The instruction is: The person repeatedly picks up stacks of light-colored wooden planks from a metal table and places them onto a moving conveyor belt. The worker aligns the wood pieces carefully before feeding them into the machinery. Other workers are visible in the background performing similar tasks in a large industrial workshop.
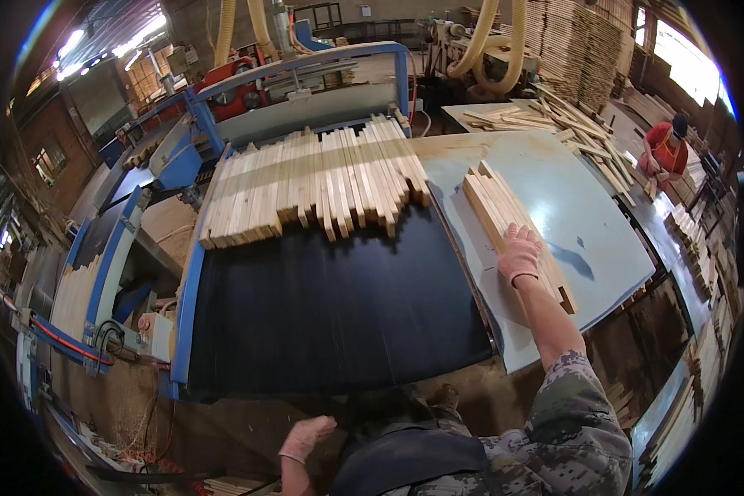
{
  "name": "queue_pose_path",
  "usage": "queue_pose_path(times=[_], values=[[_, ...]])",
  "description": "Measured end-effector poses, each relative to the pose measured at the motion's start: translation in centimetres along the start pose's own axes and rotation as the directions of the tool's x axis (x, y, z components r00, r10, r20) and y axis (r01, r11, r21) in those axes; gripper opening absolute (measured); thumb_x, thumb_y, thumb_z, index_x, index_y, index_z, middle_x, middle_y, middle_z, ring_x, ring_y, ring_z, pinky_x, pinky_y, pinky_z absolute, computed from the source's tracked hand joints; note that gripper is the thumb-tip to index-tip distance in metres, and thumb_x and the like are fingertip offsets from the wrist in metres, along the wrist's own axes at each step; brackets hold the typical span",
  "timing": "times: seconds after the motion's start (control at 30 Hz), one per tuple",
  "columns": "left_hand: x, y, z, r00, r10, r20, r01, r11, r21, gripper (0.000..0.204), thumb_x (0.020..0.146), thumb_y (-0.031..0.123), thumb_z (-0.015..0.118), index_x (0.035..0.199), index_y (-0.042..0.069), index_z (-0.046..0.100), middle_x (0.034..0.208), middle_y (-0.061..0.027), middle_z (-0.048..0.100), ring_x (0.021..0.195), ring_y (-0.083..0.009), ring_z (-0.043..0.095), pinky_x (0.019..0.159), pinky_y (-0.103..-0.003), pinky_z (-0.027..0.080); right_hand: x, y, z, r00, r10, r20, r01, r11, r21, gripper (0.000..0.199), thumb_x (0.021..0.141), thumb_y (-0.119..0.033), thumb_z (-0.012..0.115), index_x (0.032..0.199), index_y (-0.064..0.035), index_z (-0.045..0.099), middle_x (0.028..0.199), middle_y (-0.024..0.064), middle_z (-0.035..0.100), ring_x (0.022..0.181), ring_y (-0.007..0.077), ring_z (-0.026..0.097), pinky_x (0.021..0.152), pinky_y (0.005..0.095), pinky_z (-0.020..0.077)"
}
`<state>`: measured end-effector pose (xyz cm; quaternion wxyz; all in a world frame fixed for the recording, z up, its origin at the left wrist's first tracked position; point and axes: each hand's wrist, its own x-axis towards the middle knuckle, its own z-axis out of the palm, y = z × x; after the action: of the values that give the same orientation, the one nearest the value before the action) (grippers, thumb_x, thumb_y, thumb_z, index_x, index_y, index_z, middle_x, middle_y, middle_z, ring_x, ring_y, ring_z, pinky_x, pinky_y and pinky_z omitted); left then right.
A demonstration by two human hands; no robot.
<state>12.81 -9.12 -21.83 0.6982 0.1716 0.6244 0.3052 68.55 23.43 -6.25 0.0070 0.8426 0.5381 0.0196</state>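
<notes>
My right hand (521,252), in a pale pink work glove, rests on top of a small bundle of light wooden strips (492,202). The fingers lie stretched over the wood rather than wrapped round it. These strips lie side by side on a pale sheet-topped table (591,215) to the right. Low in front of my body, my left hand (308,436), gloved alike, hangs with loosely bent fingers and holds nothing. Ahead, a row of wooden strips (306,182) with uneven near ends lies across the black conveyor belt (331,306).
Blue machine frame (306,62) spans the belt's far end. Loose strips (587,136) are heaped beyond the table. At far right a person in red (665,149) handles wood. Another blue-framed conveyor (112,264) stands left, beside a grey control box (155,335). Stacked boards (570,50) rise behind.
</notes>
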Motion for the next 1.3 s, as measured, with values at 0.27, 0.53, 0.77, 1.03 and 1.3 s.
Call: queue_pose_path(times=[0.27, 0.53, 0.77, 1.03, 1.3], values=[[7.7, -26.2, -7.8, 0.939, -0.078, -0.334, 0.302, 0.650, 0.698, 0.050, 0.101, 0.044, 0.059, 0.139, 0.013, 0.068, 0.132, -0.0236, 0.070, 0.121, -0.0447, 0.065, 0.103, -0.051, 0.052, 1.2, 0.4, 1.1, 0.999, 0.016, -0.049, -0.015, 1.000, 0.024, 0.083, 0.094, -0.031, 0.068, 0.167, -0.0097, 0.034, 0.170, 0.0240, 0.036, 0.158, 0.0414, 0.034, 0.127, 0.0593, 0.0279], [5.3, -29.1, -6.5, 0.955, -0.041, -0.294, 0.251, 0.641, 0.725, 0.055, 0.098, 0.046, 0.063, 0.138, 0.008, 0.069, 0.137, -0.0244, 0.068, 0.126, -0.0429, 0.064, 0.107, -0.048, 0.050, 0.3, -0.6, -0.3, 1.000, -0.002, -0.017, 0.002, 0.999, 0.036, 0.074, 0.097, -0.026, 0.060, 0.165, -0.0084, 0.038, 0.171, 0.0262, 0.034, 0.158, 0.0418, 0.033, 0.128, 0.0593, 0.0270], [7.9, -27.2, -7.1, 0.975, 0.192, -0.115, 0.018, 0.444, 0.896, 0.061, 0.096, 0.048, 0.066, 0.138, 0.003, 0.069, 0.141, -0.0251, 0.066, 0.130, -0.0413, 0.063, 0.111, -0.046, 0.049, 0.1, -0.3, -0.1, 1.000, -0.016, -0.024, 0.016, 1.000, 0.026, 0.073, 0.097, -0.026, 0.060, 0.164, -0.0083, 0.039, 0.168, 0.0258, 0.039, 0.156, 0.0421, 0.037, 0.127, 0.0598, 0.0286], [13.4, -21.6, -3.6, 0.996, 0.082, -0.021, -0.016, 0.433, 0.901, 0.052, 0.097, 0.043, 0.066, 0.130, 0.003, 0.072, 0.135, -0.0214, 0.069, 0.126, -0.0371, 0.065, 0.107, -0.045, 0.049, 0.9, 1.0, 3.9, 0.884, -0.172, -0.434, 0.200, 0.980, 0.021, 0.064, 0.086, -0.021, 0.064, 0.148, -0.0039, 0.055, 0.148, 0.0232, 0.057, 0.141, 0.0438, 0.051, 0.115, 0.0577, 0.0394], [18.5, -17.5, 3.4, 0.991, -0.090, 0.096, -0.065, 0.299, 0.952, 0.037, 0.100, 0.034, 0.064, 0.120, 0.006, 0.078, 0.121, -0.0149, 0.075, 0.116, -0.0313, 0.069, 0.099, -0.044, 0.051, -21.0, 2.7, 3.3, 0.559, -0.813, 0.164, 0.075, 0.247, 0.966, 0.063, 0.093, -0.022, 0.075, 0.151, -0.0060, 0.056, 0.125, 0.0104, 0.073, 0.115, 0.0198, 0.067, 0.103, 0.0380, 0.0553]])
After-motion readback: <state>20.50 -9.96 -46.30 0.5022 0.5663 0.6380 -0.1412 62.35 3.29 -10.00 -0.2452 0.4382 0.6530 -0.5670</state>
